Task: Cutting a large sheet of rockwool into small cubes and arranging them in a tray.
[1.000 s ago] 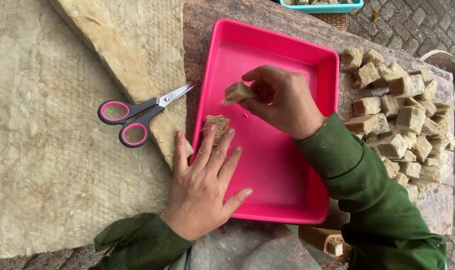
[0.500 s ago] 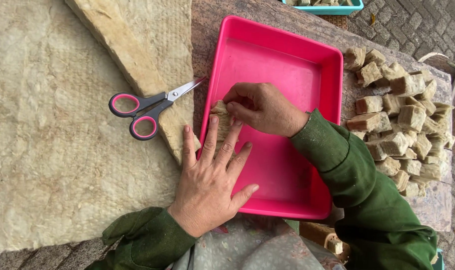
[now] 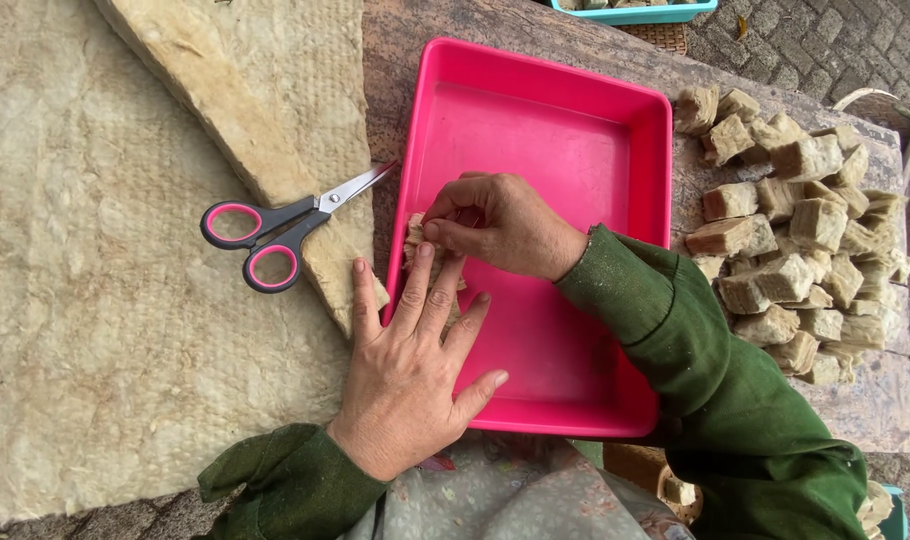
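A shallow pink tray (image 3: 575, 130) lies in front of me. My left hand (image 3: 410, 370) rests flat across its left rim, fingers spread, pressing on small beige fibre cubes (image 3: 412, 240) in the tray's left side. My right hand (image 3: 495, 225) reaches in from the right in a green sleeve, and its fingertips pinch one of those cubes just beyond my left fingertips. The cubes are mostly hidden under both hands.
Scissors with pink and black handles (image 3: 275, 230) lie shut on a beige fibre slab (image 3: 265, 90) left of the tray. A larger fibre mat (image 3: 85, 300) covers the left. A heap of several cut cubes (image 3: 805, 230) sits right of the tray. A teal tray (image 3: 635, 10) stands at the top edge.
My right hand has come down from mid-tray to the left rim with its cube and now meets my left fingertips. My left hand stayed flat in place.
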